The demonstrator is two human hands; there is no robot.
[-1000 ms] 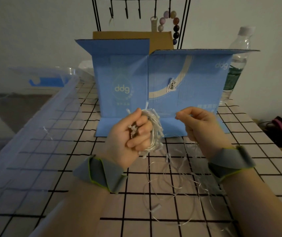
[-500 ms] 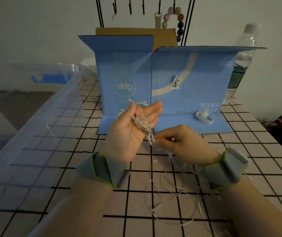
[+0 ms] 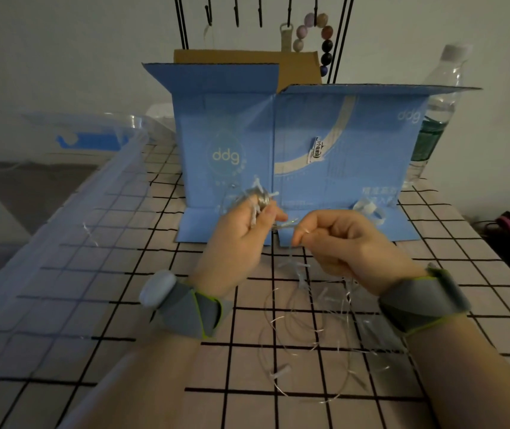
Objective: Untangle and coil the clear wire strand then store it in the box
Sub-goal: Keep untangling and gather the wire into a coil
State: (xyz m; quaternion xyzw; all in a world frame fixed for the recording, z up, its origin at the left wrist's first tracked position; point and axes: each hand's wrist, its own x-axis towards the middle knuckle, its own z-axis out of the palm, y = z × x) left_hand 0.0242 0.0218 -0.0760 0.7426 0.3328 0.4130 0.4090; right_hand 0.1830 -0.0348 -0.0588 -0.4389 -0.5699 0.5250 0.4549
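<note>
a dim tabletop under a black-grid cloth [image 3: 278, 407], with an open blue box [image 3: 294, 156] standing at 12 o'clock.
the left hand [image 3: 241, 239] curls around a small bundle of the clear wire strand [image 3: 258, 198], the finished coil poking out above its fingers. at 3 o'clock from it, the right hand [image 3: 340, 243] pinches the wire between thumb and forefinger, with a short run stretched between the two hands. the rest of the strand hangs from the right hand and sprawls in loose loops on the cloth toward 6 o'clock. this looks like mid-coiling, with much wire left. the next move likely calls for feeding slack toward the bundle, another wrap, and watching for snags in the loose loops. a plastic bottle [image 3: 439, 109] stands at 2 o'clock.
</note>
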